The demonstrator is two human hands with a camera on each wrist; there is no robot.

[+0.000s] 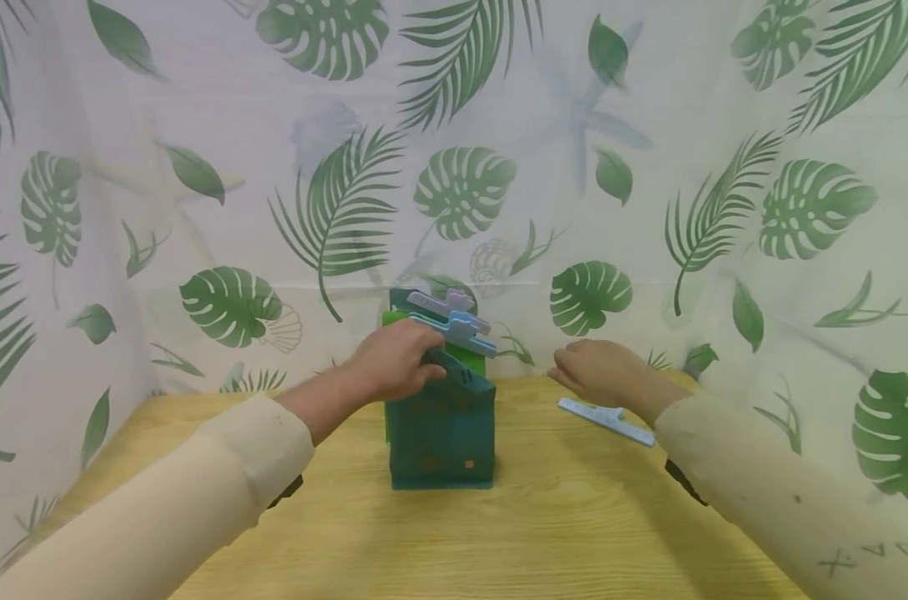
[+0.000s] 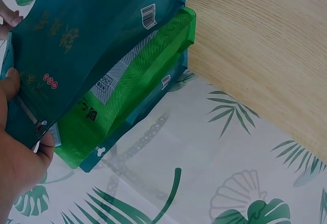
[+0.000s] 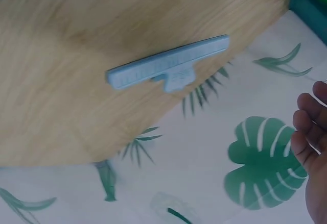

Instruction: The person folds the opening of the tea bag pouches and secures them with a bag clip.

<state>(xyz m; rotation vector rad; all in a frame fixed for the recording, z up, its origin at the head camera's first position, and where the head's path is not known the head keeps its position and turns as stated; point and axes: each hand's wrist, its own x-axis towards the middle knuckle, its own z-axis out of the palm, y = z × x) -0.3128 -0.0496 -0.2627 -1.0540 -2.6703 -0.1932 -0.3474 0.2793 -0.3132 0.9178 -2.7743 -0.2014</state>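
My left hand [image 1: 400,360] pinches the folded top edge of the front teal bag [image 1: 441,437] between thumb and fingers. Behind it in the left wrist view stand a green bag [image 2: 117,101] and a second teal bag [image 2: 148,101]. In the head view a purple bag clip [image 1: 431,303] and a blue bag clip [image 1: 461,335] sit at the tops of the rear bags. To the right of the bags my right hand [image 1: 600,371] hovers with its fingers loosely bent and nothing in them. Just below it a light blue bag clip [image 3: 171,63] lies on the table.
The bags stand upright near the middle of the wooden table [image 1: 334,533]. A white leaf-print cloth [image 1: 649,242] hangs behind the table's back edge and along both sides.
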